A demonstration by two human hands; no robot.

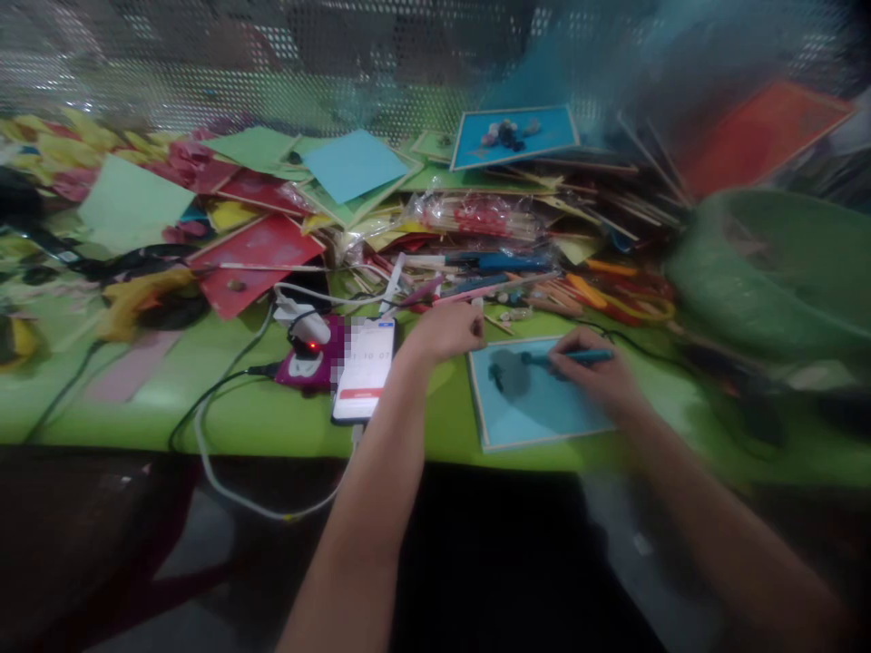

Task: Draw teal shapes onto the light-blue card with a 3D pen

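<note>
In the head view, the right hand (593, 370) has its thumb and fingers pinched together around a slim blue-teal pen-like tool (595, 355), which lies nearly level, its end pointing left over a light-blue square board with a pale raised border (544, 419). The left hand (445, 328) is bent at the wrist above the board's upper left corner, its fingers curled inward; the blur is too heavy to tell whether they pinch anything.

A clear plastic packet (483, 218) behind the hands holds thin pale sticks and something red. The large rounded green container (776, 281) stands to the right; its contents cannot be made out.

The light-blue board lies flat on the glossy green table (449, 435), in front of the person. On its face is a small dark, irregular mark (499, 376), with a grey patch beside it near the tool's end. Left of the board, beyond the left forearm, a lit smartphone (367, 367) rests against a purple power socket block (298, 374). Farther back, a tilted blue framed panel (552, 127) bears a cluster of dark and pale lumps.
</note>
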